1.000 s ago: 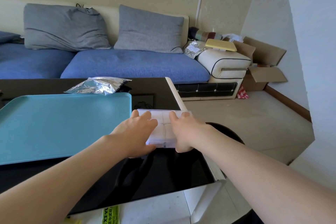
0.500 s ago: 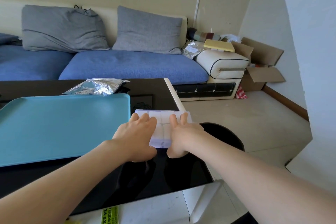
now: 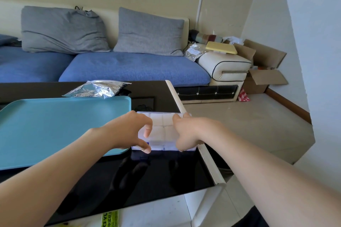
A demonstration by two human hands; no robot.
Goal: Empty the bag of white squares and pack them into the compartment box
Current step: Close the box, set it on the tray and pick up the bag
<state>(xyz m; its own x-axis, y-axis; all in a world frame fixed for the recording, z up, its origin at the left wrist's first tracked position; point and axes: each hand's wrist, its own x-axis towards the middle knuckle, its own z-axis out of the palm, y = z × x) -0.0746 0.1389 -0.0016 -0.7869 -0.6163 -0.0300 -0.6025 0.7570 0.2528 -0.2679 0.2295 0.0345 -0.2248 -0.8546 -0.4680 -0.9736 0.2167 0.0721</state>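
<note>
Where the tray [image 3: 55, 125] ends on its right, the box [image 3: 163, 129] lies flat on the table [image 3: 156, 180], just beside that rim. Its lid seems shut. Whitish cells show through the clear top, contents uncertain.

Left hand [image 3: 126, 132]: right of the tray's right rim, arched over the box's left end. Fingers are curled and the thumb is at the near left corner. It holds the box.

Right hand [image 3: 190, 131]: further right of the tray, laid over the box's right end. Fingers reach the far edge and the thumb is down at the near edge. It holds the box.

Bag [image 3: 97, 88]: crumpled foil, lying low just past the tray's far rim and touching it, well apart from both hands.

Bearing: the box is directly under both hands. Its long axis appears to run parallel to the tray's near rim, with one hand at each end, though the wide lens makes this a judgement. Neither hand is nearer the box. The left is nearer the tray and bag.

Judged step: working the lid. Both thumbs sit on the near edge, so any lift would likely start there.
</note>
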